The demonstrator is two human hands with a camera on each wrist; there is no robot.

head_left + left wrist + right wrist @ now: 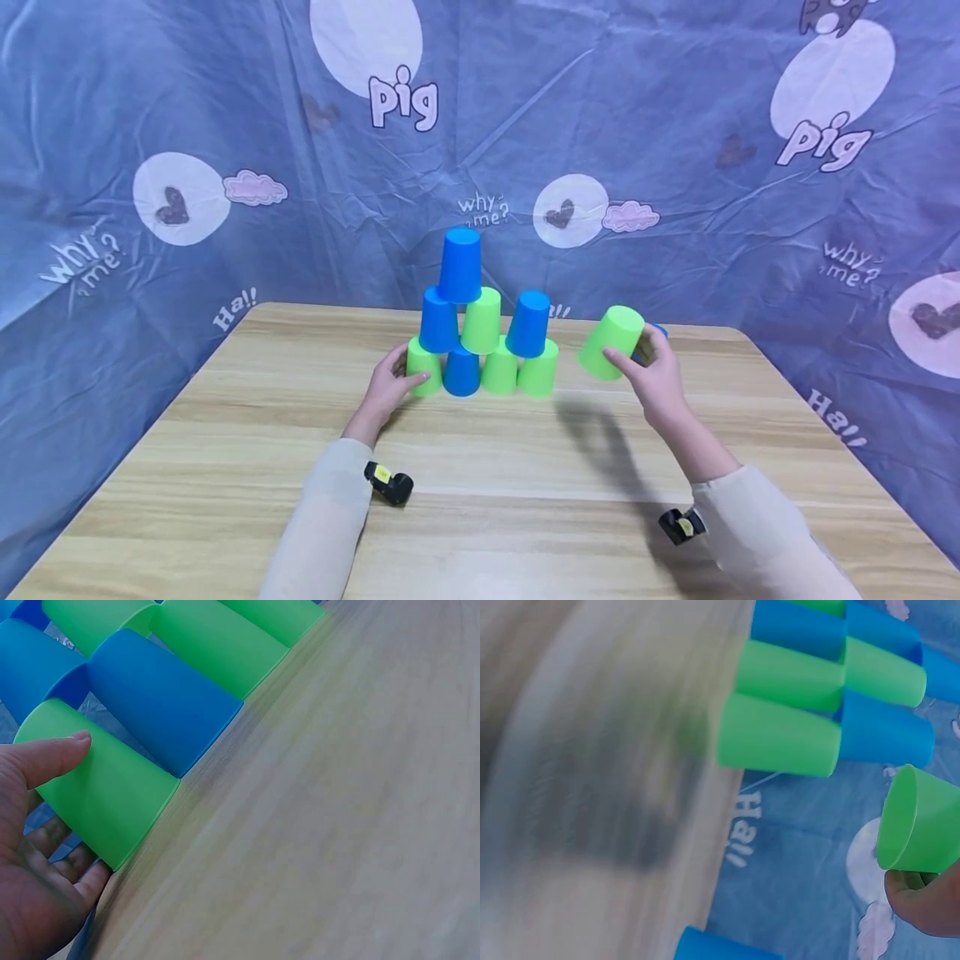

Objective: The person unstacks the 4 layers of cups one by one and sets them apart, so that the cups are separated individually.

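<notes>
Upside-down cups stand stacked on the wooden table. The bottom row has a green cup (424, 367) at the left end, a blue cup (461, 372) and two green ones. Above are a blue cup (438, 321), a green cup (482, 322) and a blue cup (528, 325), with one blue cup (461, 265) on top. My left hand (388, 384) holds the left-end green cup, thumb (60, 757) on its front. Right of the stack, my right hand (652, 375) grips a tilted green cup (613, 342) above the table, seen also in the right wrist view (921, 821).
Behind my right hand, a blue cup (660, 331) shows partly; its edge also appears low in the right wrist view. A blue patterned cloth (480, 150) hangs behind and beside the table (480, 500). Both sleeves carry a small black wrist camera (393, 485).
</notes>
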